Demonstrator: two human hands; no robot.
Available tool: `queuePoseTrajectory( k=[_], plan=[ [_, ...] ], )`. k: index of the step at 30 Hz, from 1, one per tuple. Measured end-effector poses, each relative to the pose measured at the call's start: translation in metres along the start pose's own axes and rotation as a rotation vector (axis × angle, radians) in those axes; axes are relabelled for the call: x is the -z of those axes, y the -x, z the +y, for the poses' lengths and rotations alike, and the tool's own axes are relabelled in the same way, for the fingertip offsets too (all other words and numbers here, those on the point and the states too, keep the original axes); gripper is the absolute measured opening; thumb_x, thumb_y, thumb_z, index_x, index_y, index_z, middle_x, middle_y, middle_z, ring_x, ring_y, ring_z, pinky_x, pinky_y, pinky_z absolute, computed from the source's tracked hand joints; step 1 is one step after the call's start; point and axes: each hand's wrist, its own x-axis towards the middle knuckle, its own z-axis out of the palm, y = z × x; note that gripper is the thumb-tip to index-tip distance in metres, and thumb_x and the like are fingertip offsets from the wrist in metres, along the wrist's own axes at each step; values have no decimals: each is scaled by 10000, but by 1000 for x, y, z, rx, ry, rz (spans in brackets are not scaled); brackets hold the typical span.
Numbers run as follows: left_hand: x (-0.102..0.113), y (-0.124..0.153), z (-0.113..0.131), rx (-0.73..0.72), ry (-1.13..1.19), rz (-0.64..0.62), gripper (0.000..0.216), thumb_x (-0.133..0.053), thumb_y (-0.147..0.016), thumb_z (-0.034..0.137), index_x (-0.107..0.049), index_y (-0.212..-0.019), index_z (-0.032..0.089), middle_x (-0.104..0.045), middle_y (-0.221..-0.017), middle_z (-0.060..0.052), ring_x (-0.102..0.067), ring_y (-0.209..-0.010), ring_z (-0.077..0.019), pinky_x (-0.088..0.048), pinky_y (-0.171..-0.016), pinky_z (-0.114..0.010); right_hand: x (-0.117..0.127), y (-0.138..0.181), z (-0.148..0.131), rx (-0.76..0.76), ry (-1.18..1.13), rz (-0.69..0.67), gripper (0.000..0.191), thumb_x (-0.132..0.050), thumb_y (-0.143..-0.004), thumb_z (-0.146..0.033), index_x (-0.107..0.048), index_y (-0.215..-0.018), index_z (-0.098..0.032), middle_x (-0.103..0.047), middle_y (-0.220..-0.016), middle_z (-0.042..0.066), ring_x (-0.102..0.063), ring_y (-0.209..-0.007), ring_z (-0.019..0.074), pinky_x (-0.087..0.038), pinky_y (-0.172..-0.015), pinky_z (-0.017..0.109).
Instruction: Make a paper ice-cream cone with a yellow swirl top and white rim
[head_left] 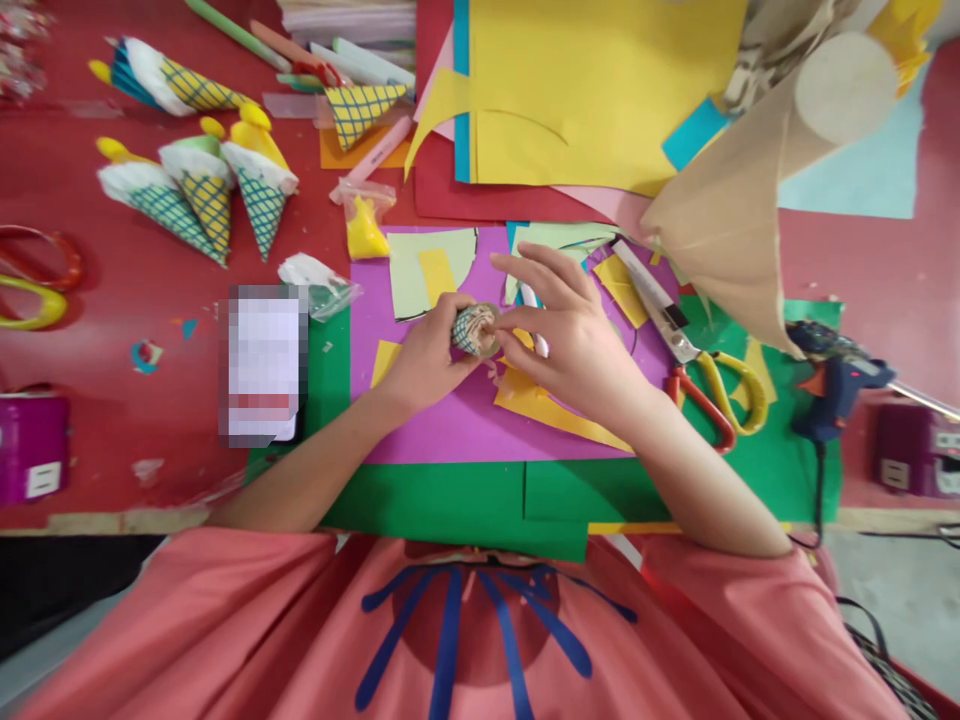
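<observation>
Near the middle of the purple sheet, my left hand point(431, 350) is wrapped round a small paper cone point(463, 332) with a blue-green grid pattern. The cone's open end faces up and to the right, and crumpled paper point(478, 326) shows inside it. My right hand point(577, 325) has its thumb and index finger pinched at this crumpled paper by the rim, while the other fingers are raised and spread. Below the right hand lie yellow paper scraps point(555, 405) and a white pen-like stick point(536, 325), partly hidden.
Scissors point(682, 350) and a blue glue gun point(832, 385) lie to the right. Several finished cones point(202, 190) rest at upper left, above a blurred phone point(262, 365). Yellow sheets point(600, 90) fill the back. A bag of yellow clay-like material point(365, 225) sits nearby.
</observation>
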Motion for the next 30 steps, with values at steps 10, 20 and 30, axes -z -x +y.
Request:
queuePoseTrajectory(
  k=[10,20,30],
  plan=[
    [-2,3,0,32,-43,-61,433,-702,-751,190,-459,-1107,239,-659,-1025,-25,-661,-882,-197,-512,-720,-310,-10,-5,2,-10,47,31,171,-515,-866,-174,-658,-784,-220,-605,-1405,81,-459,-1397,346,-388,-1117,583],
    [-3,2,1,58,-11,-54,433,-729,-765,215,-452,-1097,235,-660,-1001,-17,-671,-892,-184,-496,-722,-283,-5,-5,3,-27,41,35,129,-564,-890,-209,-670,-936,-265,-538,-1473,33,-418,-1428,336,-368,-1148,608],
    [-1,0,0,43,14,-29,364,-690,-806,243,-465,-1092,239,-657,-1011,-17,-667,-883,-169,-498,-725,-283,-1,0,5,30,37,15,206,-519,-911,-190,-707,-971,-251,-540,-1478,54,-428,-1425,320,-380,-1145,610]
  ],
)
